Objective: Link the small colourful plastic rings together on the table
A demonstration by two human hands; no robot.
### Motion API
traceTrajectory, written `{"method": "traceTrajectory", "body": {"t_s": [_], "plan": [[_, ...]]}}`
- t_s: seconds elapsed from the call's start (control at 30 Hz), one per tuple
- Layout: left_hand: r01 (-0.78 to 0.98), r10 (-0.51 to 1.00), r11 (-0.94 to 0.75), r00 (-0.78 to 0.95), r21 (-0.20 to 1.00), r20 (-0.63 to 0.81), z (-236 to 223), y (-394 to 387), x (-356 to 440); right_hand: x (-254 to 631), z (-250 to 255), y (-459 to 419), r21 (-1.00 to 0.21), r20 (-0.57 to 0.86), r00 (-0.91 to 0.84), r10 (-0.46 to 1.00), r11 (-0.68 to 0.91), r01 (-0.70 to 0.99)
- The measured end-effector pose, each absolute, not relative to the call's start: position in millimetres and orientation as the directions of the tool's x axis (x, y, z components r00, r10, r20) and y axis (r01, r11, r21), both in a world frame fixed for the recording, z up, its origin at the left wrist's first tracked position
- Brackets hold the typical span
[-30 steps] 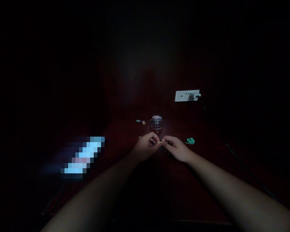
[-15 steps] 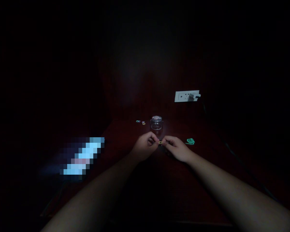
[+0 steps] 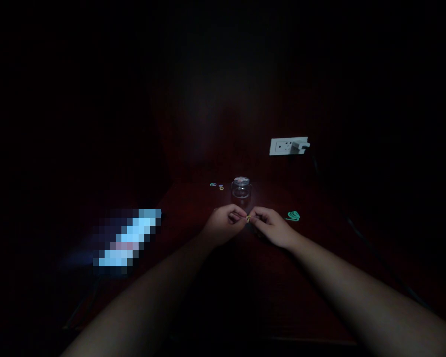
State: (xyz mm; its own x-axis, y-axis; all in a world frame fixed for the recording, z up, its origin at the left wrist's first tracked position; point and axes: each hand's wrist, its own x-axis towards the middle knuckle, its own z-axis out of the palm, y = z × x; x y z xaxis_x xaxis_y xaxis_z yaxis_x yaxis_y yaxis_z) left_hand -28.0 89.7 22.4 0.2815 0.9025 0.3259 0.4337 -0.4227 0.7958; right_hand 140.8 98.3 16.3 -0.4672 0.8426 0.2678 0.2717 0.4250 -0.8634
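Thumb and fingers of my left hand [image 3: 225,223] are pinched together on a small yellow ring [image 3: 249,218]. My right hand [image 3: 269,225] pinches the same ring from the other side, so the fingertips of both hands nearly meet. Much of the ring is hidden by the fingers, and its exact kind is too small to tell. Just beyond the hands stands a clear jar [image 3: 241,189] with a lid on. A coil of green cord [image 3: 293,216] lies to the right of my right hand.
Several small coloured rings [image 3: 221,188] lie left of the jar on the dark red table [image 3: 193,198]. At left is a bright, pixelated screen [image 3: 128,240]. A white wall socket [image 3: 289,146] holds a plug, and a dark cable [image 3: 371,250] runs along the right side.
My fingertips have come closer together around the yellow ring, and less of it shows between them. The jar, cord and loose rings stay where they were.
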Motion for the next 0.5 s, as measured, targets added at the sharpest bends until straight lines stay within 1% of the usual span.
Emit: {"method": "traceTrajectory", "body": {"t_s": [0.13, 0.5], "plan": [[0.433, 0.9, -0.423, 0.303, 0.796, 0.314, 20.8, 90.9, -29.1, 141.2, 16.0, 98.8, -0.861, 0.271, -0.471, 0.84, 0.43, 0.272], [0.439, 0.903, -0.422, 0.282, 0.793, 0.325, 24.5, 87.8, -28.3, 141.0, 15.1, 99.9, -0.838, 0.312, -0.466, 0.828, 0.471, 0.276]]}}
